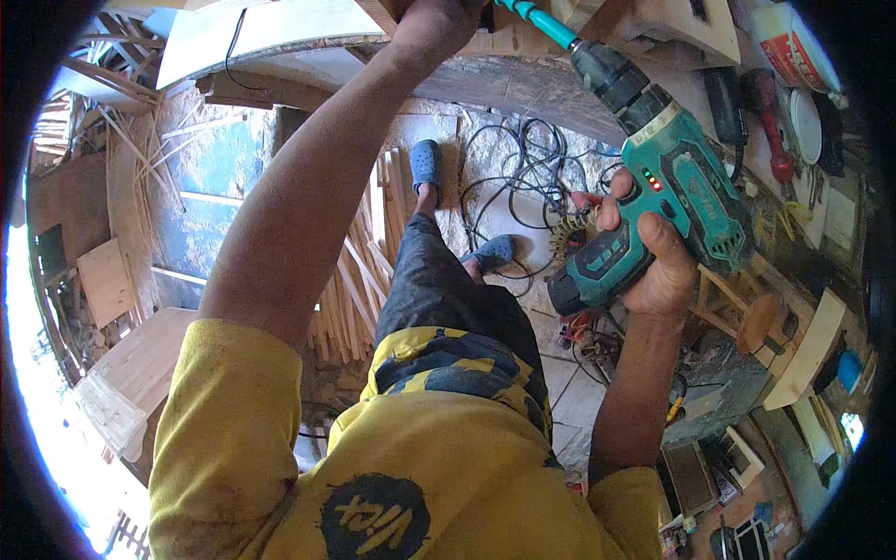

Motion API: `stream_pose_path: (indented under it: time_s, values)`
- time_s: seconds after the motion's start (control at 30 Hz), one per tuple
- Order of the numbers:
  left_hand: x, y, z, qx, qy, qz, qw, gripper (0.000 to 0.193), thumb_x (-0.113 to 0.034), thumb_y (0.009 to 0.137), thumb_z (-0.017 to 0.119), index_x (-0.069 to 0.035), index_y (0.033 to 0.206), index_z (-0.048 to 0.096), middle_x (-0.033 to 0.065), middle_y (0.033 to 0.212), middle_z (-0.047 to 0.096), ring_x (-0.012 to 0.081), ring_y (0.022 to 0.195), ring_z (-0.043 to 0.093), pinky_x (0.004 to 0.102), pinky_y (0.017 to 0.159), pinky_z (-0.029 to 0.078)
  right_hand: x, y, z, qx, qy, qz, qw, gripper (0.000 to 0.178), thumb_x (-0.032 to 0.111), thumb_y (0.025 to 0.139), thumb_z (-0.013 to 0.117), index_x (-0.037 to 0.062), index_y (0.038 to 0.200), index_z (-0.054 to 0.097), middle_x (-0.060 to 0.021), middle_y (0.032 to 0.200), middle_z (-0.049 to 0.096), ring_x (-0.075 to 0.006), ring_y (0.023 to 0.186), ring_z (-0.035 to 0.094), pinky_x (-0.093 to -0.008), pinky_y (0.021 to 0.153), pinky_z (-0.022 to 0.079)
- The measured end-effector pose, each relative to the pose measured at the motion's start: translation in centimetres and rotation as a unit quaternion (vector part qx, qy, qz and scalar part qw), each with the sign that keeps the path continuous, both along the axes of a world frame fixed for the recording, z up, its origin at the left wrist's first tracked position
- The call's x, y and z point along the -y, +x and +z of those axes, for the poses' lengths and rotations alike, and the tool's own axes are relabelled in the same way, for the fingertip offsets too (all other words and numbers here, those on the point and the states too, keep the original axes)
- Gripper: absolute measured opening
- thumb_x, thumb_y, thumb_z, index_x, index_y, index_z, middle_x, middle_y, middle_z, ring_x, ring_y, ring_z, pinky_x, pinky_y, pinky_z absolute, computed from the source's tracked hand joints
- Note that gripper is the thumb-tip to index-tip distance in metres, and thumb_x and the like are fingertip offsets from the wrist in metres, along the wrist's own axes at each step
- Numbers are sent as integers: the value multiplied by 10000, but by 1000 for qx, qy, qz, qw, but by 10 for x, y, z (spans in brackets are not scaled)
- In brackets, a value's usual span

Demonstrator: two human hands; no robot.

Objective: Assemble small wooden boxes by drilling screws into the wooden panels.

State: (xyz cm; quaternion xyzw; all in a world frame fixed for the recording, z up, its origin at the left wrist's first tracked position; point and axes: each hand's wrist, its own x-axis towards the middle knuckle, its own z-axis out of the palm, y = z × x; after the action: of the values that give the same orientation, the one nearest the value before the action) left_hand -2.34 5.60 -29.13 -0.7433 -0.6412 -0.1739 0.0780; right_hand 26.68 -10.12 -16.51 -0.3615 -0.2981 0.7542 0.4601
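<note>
The drill point(674, 173) is teal green with black panels and tiny lights, red at the lower end; its chuck point(611, 82) is black, and the shaft point(549, 23) beyond is plain teal. Left of the drill, the cables point(525, 179) are black, the clogs point(426, 166) slate blue, the wood strips point(349, 303) pale tan. Below left of it, the shirt point(467, 446) is mustard yellow, its hem point(446, 361) patched yellow and dark. Right of it, a container point(793, 49) shows white and red
</note>
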Motion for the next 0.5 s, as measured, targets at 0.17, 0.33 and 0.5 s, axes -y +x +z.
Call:
stream_pose_path:
  time_s: [0.17, 0.33, 0.5]
  values:
    - [-9, 4, -9, -233, 103, -16, 967, 262, -95, 876, 379, 29, 1071, 502, 189, 1137, 509, 283, 1122, 435, 399, 919, 345, -4, 0, -2, 213, 132, -62, 966, 398, 154, 717, 726, -9, 1043, 566, -110, 981, 593, -161, 846, 572, -291, 701, 481]
    - [0, 11, 22, 290, -10, -63, 955, 280, -168, 876, 431, -31, 1099, 530, 217, 1006, 582, 336, 946, 559, 428, 803, 449, -22, -10, 9, 431, 215, 29, 876, 283, 149, 726, 729, 19, 954, 623, -88, 885, 648, -158, 757, 607, -321, 696, 486]
    - [-15, 30, 12, 209, -75, -44, 974, 285, -235, 872, 469, -58, 1084, 539, 250, 981, 584, 396, 907, 572, 458, 725, 471, -19, -28, 2, 493, 314, 103, 805, 371, 152, 682, 755, 46, 1003, 602, -99, 908, 651, -195, 780, 626, -309, 710, 488]
